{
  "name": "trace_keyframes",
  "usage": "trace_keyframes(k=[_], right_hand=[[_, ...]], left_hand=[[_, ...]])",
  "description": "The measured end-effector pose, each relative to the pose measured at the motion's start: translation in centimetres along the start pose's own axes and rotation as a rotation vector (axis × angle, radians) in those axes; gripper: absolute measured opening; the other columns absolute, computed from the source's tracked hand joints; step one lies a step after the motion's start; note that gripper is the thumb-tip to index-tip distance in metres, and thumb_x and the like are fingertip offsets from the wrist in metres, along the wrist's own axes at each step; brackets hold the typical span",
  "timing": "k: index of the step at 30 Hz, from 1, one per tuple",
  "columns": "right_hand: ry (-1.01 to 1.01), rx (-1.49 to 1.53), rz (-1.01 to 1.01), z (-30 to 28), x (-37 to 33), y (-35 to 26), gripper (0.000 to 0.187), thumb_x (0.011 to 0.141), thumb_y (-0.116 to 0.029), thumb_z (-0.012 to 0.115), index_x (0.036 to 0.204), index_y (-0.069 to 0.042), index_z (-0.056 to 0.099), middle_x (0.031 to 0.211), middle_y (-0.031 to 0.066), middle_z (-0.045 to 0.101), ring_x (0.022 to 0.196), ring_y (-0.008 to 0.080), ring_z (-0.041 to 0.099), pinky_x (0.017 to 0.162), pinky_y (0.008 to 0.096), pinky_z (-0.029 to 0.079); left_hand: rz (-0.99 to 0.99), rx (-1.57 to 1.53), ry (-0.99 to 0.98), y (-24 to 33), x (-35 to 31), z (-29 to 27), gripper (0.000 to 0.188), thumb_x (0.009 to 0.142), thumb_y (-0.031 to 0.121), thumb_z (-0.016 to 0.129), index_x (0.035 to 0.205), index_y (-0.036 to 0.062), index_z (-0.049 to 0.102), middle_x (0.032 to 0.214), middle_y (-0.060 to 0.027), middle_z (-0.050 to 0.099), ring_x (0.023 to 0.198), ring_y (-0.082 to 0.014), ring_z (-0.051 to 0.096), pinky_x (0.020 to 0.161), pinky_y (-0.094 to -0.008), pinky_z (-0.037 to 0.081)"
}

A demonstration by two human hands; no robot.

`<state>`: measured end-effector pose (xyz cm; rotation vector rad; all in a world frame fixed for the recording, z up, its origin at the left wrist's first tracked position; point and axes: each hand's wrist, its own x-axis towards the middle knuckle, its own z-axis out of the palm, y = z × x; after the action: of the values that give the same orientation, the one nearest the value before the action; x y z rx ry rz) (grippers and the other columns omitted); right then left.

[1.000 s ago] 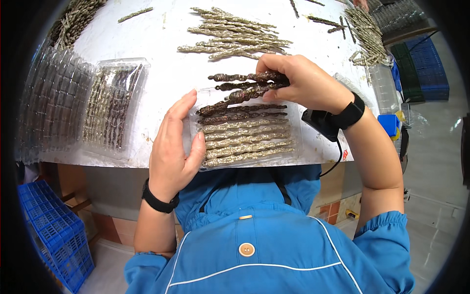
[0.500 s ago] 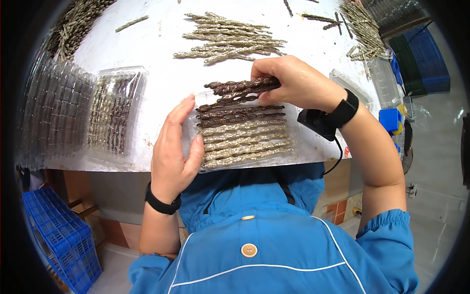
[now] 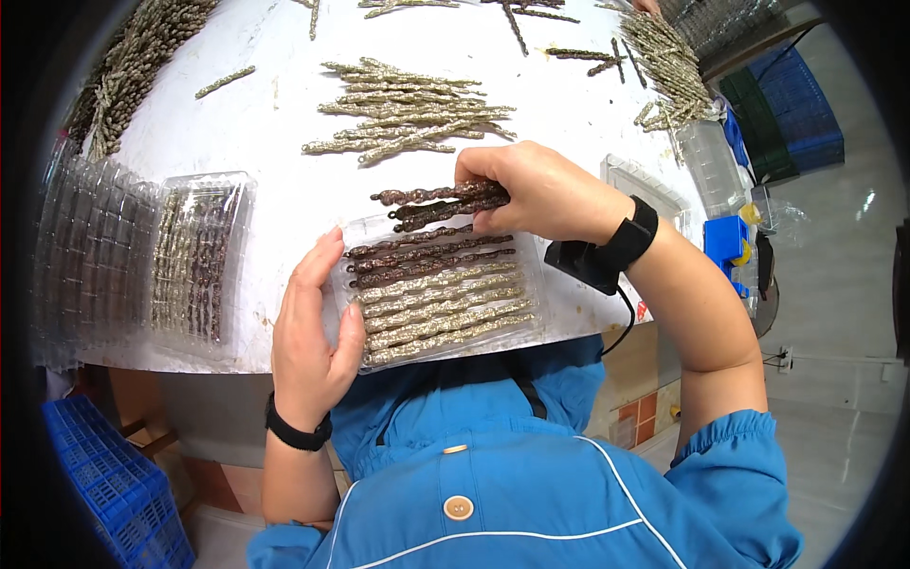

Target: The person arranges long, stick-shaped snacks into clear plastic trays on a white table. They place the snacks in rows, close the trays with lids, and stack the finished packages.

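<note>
A clear plastic tray (image 3: pixel 534 277) lies at the table's near edge, slightly tilted in view. Glittery gold twisted sticks (image 3: pixel 445 310) fill its near rows, and a few dark brown twisted sticks (image 3: pixel 427 258) lie in rows behind them. My left hand (image 3: pixel 308 332) rests along the tray's left side, fingers stretched out and thumb apart at the near left part. Over the tray's far right part, my right hand (image 3: pixel 545 196) pinches a small bunch of dark brown twisted sticks (image 3: pixel 441 201) by their right ends. Their left ends fan out slightly above the tray.
Beyond the tray lies a pile of gold sticks (image 3: pixel 408 109). A filled, closed clear box (image 3: pixel 199 256) and stacked clear trays (image 3: pixel 95 251) stand left. More sticks (image 3: pixel 152 57) are heaped far left. A black device (image 3: pixel 580 267) with a cable sits beside my right wrist.
The whole view has shifted, so the table sits lower and further left. The dark sticks in my right hand are now more spread apart. My left hand stays against the tray.
</note>
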<state>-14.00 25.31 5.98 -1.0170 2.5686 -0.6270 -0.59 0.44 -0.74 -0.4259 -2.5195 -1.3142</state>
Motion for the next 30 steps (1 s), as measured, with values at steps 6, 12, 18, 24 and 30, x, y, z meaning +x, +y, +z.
trace_keyframes(k=[6,12,18,24,30], right_hand=[[0.013,-0.089,0.010,0.2,0.3,0.0,0.035,0.074,-0.016,0.079,0.101,-0.007,0.059,0.082,0.0152,0.065,0.079,0.0332,0.064,0.070,0.0396,0.048],[0.000,-0.106,-0.009,0.6,0.5,0.3,0.034,0.074,-0.015,0.079,0.100,-0.005,0.059,0.079,0.0116,0.065,0.076,0.0276,0.064,0.070,0.0369,0.048],[-0.014,0.155,0.073,-1.4,0.4,0.5,0.034,0.072,-0.005,0.079,0.099,-0.002,0.058,0.078,0.0064,0.064,0.074,0.0137,0.058,0.071,0.0303,0.047],[0.045,-0.215,-0.019,0.7,-0.2,0.3,0.037,0.070,-0.011,0.079,0.098,-0.004,0.055,0.093,0.0123,0.065,0.091,0.0349,0.062,0.076,0.0420,0.049],[0.043,-0.020,-0.051,-0.3,-0.1,0.5,0.027,0.075,-0.008,0.072,0.099,-0.001,0.061,0.086,0.0136,0.065,0.080,0.0283,0.063,0.072,0.0383,0.049]], left_hand=[[0.006,-0.008,0.002,-0.1,0.0,0.0,0.054,0.081,-0.003,0.052,0.134,-0.0016,0.044,0.137,-0.0230,0.050,0.129,-0.0371,0.048,0.109,-0.0420,0.037],[0.003,-0.011,0.004,-0.1,0.0,0.0,0.053,0.082,-0.002,0.052,0.134,-0.0013,0.045,0.137,-0.0222,0.050,0.129,-0.0365,0.048,0.110,-0.0418,0.037],[-0.005,-0.023,0.007,-0.2,-0.1,0.0,0.052,0.083,-0.001,0.051,0.134,-0.0013,0.045,0.138,-0.0221,0.050,0.130,-0.0363,0.048,0.110,-0.0418,0.036],[0.008,-0.022,0.015,-0.2,0.0,0.3,0.051,0.083,-0.001,0.051,0.133,-0.0016,0.046,0.137,-0.0223,0.050,0.130,-0.0363,0.047,0.110,-0.0416,0.036],[0.001,-0.027,-0.029,-0.3,-0.1,-0.2,0.052,0.085,0.002,0.049,0.136,-0.0023,0.044,0.140,-0.0216,0.047,0.133,-0.0329,0.044,0.112,-0.0399,0.033]])
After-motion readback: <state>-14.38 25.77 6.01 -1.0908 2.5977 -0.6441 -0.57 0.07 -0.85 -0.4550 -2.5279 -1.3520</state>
